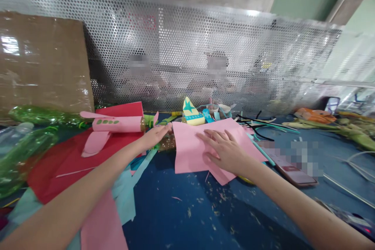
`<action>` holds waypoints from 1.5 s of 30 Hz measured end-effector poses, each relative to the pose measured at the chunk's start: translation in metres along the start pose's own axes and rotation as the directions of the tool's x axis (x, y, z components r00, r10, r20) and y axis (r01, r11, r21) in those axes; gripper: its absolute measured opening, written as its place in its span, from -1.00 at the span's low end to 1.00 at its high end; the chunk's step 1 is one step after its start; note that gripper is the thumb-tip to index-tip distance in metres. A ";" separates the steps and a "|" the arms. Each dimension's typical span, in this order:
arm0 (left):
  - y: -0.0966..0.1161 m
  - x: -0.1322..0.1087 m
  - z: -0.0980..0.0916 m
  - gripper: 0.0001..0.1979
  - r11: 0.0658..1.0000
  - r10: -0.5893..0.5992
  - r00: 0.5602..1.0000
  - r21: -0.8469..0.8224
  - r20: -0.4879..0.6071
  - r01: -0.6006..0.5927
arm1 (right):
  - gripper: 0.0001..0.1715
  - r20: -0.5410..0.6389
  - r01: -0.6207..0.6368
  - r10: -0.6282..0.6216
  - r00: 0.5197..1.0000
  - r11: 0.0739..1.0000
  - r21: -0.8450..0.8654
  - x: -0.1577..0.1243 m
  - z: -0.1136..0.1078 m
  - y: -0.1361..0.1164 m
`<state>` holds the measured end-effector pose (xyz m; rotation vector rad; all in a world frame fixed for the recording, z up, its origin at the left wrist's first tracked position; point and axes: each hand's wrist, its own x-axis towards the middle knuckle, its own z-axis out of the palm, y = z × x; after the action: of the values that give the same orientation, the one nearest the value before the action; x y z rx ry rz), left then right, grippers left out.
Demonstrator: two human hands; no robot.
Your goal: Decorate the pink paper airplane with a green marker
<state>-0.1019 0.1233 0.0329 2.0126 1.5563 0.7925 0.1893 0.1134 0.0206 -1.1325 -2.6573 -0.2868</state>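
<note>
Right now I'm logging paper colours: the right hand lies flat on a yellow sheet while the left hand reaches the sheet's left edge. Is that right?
Not quite. In the head view the sheet under the right hand is pink, not yellow. The rest holds: that hand lies flat on it, and the left hand reaches its left edge.

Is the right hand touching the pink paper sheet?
Touching. The head view shows the right hand lying flat, palm down, on the pink paper sheet, fingers spread across it.

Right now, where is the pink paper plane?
In the head view, the pink paper plane sits left of centre on the red paper, just beyond the left hand and left of the pink sheet.
</note>
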 end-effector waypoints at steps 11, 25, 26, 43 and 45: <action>0.009 -0.007 -0.001 -0.43 0.998 -0.002 0.998 0.060 0.056 -0.002 | -0.53 -0.092 0.005 0.000 0.996 0.999 0.047 0.015 0.015 -0.009; 0.005 -0.009 0.004 -0.45 1.000 -0.005 1.000 -0.013 0.030 0.006 | -0.38 0.002 -0.059 0.059 0.998 0.987 0.150 0.014 0.014 0.015; 0.004 -0.009 0.004 -0.41 1.000 -0.008 1.000 -0.025 0.028 0.008 | -0.37 -0.001 -0.057 0.058 0.998 0.987 0.150 0.014 0.014 0.015; 0.003 -0.008 -0.014 -0.41 0.999 0.030 0.974 0.019 0.225 -0.035 | -0.37 0.007 -0.053 0.053 0.999 0.984 0.169 0.014 0.012 0.026; 0.007 -0.011 -0.023 -0.37 0.997 0.041 0.965 0.050 0.258 -0.056 | -0.39 -0.012 -0.039 0.042 0.999 0.985 0.167 0.014 0.013 0.026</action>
<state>-0.1153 0.1114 0.0525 2.1058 1.4005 0.4852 0.1967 0.1438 0.0149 -1.1246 -2.5852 -0.0630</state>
